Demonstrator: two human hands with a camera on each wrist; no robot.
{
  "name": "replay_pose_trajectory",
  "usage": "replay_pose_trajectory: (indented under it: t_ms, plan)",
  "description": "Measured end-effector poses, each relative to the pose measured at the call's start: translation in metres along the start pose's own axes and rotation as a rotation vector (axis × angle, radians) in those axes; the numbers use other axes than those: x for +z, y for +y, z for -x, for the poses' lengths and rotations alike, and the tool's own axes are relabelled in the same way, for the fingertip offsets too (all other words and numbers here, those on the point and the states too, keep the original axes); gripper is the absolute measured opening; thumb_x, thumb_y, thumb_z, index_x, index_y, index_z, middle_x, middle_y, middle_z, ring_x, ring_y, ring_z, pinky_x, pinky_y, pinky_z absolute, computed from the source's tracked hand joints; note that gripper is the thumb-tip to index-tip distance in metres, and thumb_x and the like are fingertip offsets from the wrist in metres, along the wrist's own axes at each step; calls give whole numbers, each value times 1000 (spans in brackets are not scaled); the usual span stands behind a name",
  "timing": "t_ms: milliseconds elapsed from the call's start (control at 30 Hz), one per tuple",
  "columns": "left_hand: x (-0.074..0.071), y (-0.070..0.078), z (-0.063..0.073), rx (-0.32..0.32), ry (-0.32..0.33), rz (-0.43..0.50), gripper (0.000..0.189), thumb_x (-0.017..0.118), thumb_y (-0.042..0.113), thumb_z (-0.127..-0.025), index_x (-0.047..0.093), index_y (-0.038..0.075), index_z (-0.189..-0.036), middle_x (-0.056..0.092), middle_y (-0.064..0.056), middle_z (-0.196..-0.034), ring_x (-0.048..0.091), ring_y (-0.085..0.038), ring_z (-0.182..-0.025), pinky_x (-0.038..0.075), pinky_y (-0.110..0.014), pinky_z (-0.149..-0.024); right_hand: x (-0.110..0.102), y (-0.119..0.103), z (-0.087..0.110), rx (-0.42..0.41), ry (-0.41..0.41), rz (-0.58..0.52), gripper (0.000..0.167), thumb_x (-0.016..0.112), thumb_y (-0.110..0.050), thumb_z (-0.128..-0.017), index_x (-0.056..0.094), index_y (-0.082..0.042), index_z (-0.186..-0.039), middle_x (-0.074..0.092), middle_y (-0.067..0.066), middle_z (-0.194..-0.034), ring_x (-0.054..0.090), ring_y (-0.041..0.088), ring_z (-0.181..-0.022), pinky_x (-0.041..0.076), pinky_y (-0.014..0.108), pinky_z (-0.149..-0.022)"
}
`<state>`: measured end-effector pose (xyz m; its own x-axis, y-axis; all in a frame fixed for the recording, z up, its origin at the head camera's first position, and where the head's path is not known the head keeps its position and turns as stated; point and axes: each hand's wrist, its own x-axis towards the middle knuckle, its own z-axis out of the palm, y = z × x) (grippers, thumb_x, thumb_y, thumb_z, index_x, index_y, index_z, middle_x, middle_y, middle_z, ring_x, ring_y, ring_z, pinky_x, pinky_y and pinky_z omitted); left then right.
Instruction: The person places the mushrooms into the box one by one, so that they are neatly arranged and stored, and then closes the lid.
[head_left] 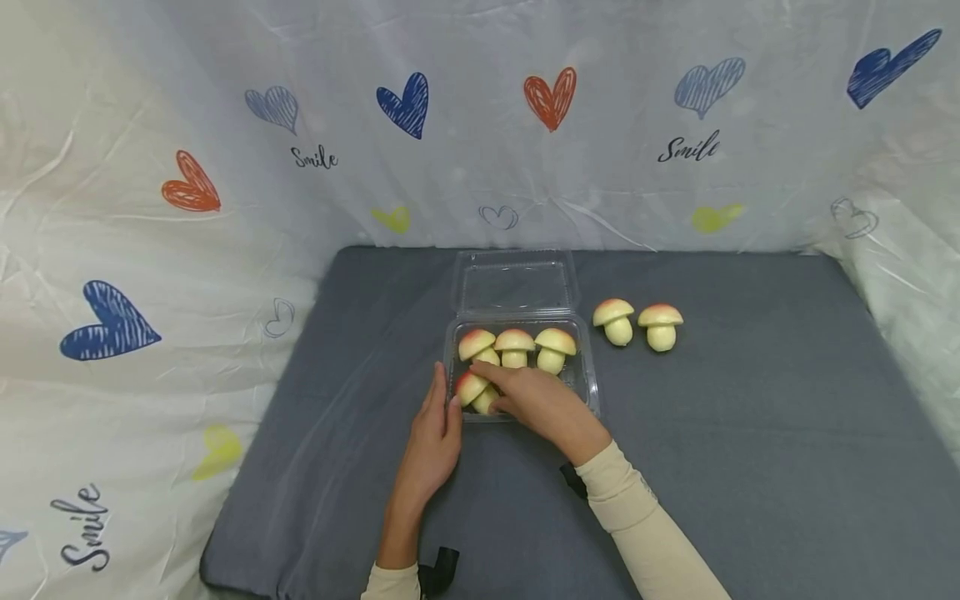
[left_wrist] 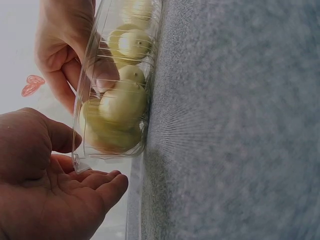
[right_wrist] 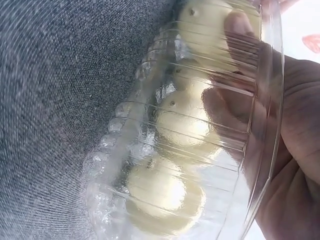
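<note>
A clear plastic clamshell box [head_left: 595, 387] stands with its lid [head_left: 516, 283] folded back. Inside, toy mushrooms with pale stems and red-tinged caps form a back row, among them a middle mushroom [head_left: 515, 342]. At the front left of the box lies another toy mushroom [head_left: 472, 387], which my right hand [head_left: 543, 404] pinches from above, index finger near the cap and thumb by the stem. In the right wrist view, the thumb [right_wrist: 241, 24] shows through the box wall. My left hand [head_left: 435, 442] rests along the box's left side, fingers fairly straight, thumb [left_wrist: 65, 137] touching the rim.
Two more toy mushrooms, a left one [head_left: 615, 322] and a right one [head_left: 661, 327], stand on the grey cloth-covered table [head_left: 750, 433] to the right of the box. Behind and at the sides hangs a white sheet [head_left: 465, 183] printed with hearts.
</note>
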<state>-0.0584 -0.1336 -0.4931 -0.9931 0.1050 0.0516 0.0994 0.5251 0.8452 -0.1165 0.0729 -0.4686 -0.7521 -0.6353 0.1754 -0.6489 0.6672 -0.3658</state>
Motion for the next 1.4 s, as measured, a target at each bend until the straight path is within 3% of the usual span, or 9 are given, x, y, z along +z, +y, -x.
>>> replay_pose_trajectory:
  t_ms: [200,333,600,733,833,933,1200,1300,1400]
  plan:
    - [0,-1,2,1,-3,22,65,42,23,-117,10,3,-170,11,-16,-176,16,-30,-161,23,-57,-127,-1,0,1,-8,2,12,64,82,-30,-94,59,-16,-152,78,2,-105,69,9,-71,58,30,-71]
    - [1,-2,2,5,-1,22,65,42,24,-117,10,3,-170,11,-16,-176,16,-30,-161,23,-57,-127,-4,1,2,4,-3,19,60,81,-29,-95,60,-15,-150,78,2,-106,67,7,-69,57,29,-69]
    - [1,-3,2,5,4,4,64,42,23,-117,10,3,-169,11,-15,-176,17,-31,-161,25,-58,-126,-22,9,7,44,50,-40,55,77,-30,-100,61,-13,-150,66,-5,-71,54,1,-54,50,26,-58]
    - [1,-3,0,18,16,-4,64,42,21,-117,11,2,-169,12,-17,-176,17,-31,-161,25,-57,-126,-34,17,13,65,125,-59,52,74,-30,-103,60,-16,-151,54,-9,-62,42,2,-45,42,27,-51]
    - [0,-2,0,22,19,-4,64,43,19,-117,11,2,-169,12,-17,-176,17,-30,-161,25,-56,-126,-43,24,18,78,226,-61,47,71,-31,-104,63,-18,-148,73,-2,-87,45,1,-50,45,28,-54]
    - [0,-1,0,20,15,3,64,43,19,-117,11,2,-169,11,-15,-176,16,-29,-161,24,-56,-127,-53,32,23,91,324,-79,43,71,-27,-105,65,-17,-146,77,6,-116,48,3,-53,47,31,-55]
    - [1,-1,-2,29,6,0,64,42,20,-117,10,2,-169,11,-17,-176,14,-29,-162,23,-56,-127,-71,55,40,191,536,-47,41,73,-15,-103,65,-13,-143,77,9,-124,65,18,-63,50,39,-59]
    - [1,-2,-2,27,4,4,64,42,20,-117,9,3,-169,11,-18,-176,14,-29,-162,22,-56,-127,-74,62,47,244,594,-46,40,73,-14,-103,66,-13,-143,78,11,-118,52,13,-50,43,35,-52]
    - [1,-2,0,23,3,11,64,42,20,-117,9,4,-170,11,-17,-176,15,-29,-161,23,-56,-127,-77,69,54,303,645,-23,40,72,-14,-103,66,-14,-143,75,11,-87,31,7,-42,33,32,-47]
